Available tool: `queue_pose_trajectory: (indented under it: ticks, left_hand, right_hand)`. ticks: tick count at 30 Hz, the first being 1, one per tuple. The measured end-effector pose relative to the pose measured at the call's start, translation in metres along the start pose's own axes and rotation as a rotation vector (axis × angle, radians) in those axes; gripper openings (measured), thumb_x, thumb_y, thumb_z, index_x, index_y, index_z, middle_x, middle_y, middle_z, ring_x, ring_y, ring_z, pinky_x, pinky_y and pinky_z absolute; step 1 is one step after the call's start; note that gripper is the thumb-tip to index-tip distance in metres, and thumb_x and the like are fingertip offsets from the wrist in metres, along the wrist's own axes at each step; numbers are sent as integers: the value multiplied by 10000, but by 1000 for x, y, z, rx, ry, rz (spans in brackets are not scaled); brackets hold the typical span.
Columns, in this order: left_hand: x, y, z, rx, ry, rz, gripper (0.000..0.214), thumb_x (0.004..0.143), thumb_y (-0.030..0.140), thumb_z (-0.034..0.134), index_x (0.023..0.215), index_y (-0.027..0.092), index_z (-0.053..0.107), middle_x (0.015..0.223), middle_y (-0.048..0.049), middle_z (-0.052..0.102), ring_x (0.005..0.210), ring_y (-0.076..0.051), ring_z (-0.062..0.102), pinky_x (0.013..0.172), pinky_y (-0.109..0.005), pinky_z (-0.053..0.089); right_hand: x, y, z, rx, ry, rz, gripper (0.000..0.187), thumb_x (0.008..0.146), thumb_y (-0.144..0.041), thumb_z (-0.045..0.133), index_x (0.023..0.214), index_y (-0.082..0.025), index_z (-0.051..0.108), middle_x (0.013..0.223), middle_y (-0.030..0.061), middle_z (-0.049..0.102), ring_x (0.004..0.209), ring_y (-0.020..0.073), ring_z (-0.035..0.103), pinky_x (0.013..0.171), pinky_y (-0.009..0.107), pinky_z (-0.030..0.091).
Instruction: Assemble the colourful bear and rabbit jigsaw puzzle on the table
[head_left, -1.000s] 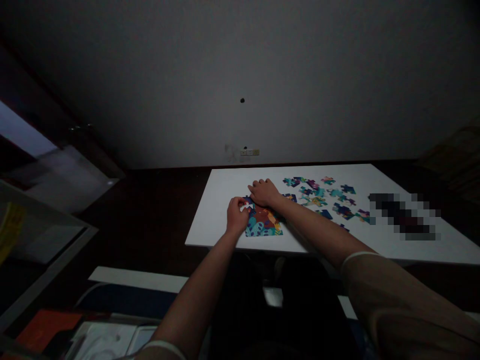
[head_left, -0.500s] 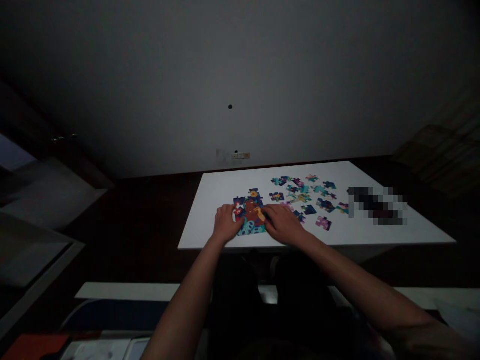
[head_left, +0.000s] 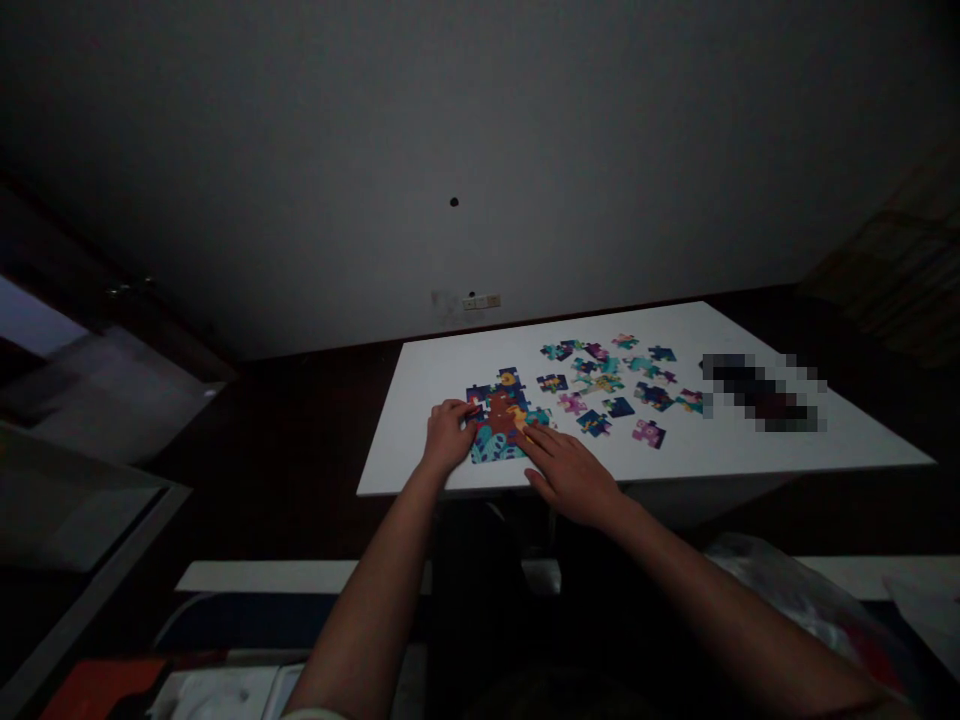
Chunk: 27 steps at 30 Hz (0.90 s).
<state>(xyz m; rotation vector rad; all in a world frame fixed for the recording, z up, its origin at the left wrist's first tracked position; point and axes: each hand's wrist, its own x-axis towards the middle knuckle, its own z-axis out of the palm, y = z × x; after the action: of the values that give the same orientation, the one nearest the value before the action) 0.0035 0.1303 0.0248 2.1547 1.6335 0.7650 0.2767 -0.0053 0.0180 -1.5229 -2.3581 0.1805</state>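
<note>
Curled left grip [head_left: 450, 437] at left edge of jigsaw [head_left: 501, 412] on tabletop [head_left: 431, 380] — couldn't tell whether pinching; drew right hand [head_left: 574, 478] back, outstretched over near-right corner, exposing teal piece [head_left: 540, 415] — probably for steadying.

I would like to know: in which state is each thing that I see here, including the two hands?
Puzzle: partly joined, flat, upper edge uneven.
Loose pieces: scattered to the puzzle's right, some overlapping.
Left hand: fingers bent at the puzzle's left edge; grip unclear.
Right hand: open, fingers extended, fingertips at the puzzle's lower right.
Table: upright, bearing the puzzle and pieces.
Dark object: pixelated, state unreadable.
</note>
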Motion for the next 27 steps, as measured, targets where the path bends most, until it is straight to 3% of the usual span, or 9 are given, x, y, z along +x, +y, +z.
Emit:
queue_pose_trajectory:
  ticks: [12,20,27]
  left_hand:
    - [4,-4,5,-56,49,-8,449,902,119,910,1317,291,907,1403,-99,868,1341,-340,764,1229,-532,602]
    - [5,0,5,-45,36,1,361,979,160,866,1300,312,927,1433,-91,872,1348,-352,752,1230,-556,599]
    - [1,7,4,-22,13,47,330,1072,170,766,1265,343,970,1484,-70,890,1394,-353,747,1266,-575,591]
  right_hand:
    - [0,0,-4,28,-4,2,686,1193,-298,557,1878,-273,589,1915,193,586,1789,416,548,1395,704,538]
    - [-1,1,-2,0,-24,6,668,1210,-304,546,1873,-239,583,1943,193,550,1803,402,529,1432,672,494]
    - [0,1,-2,25,-11,3,713,1189,-298,606,1900,-313,559,1916,178,591,1790,411,547,1420,692,506]
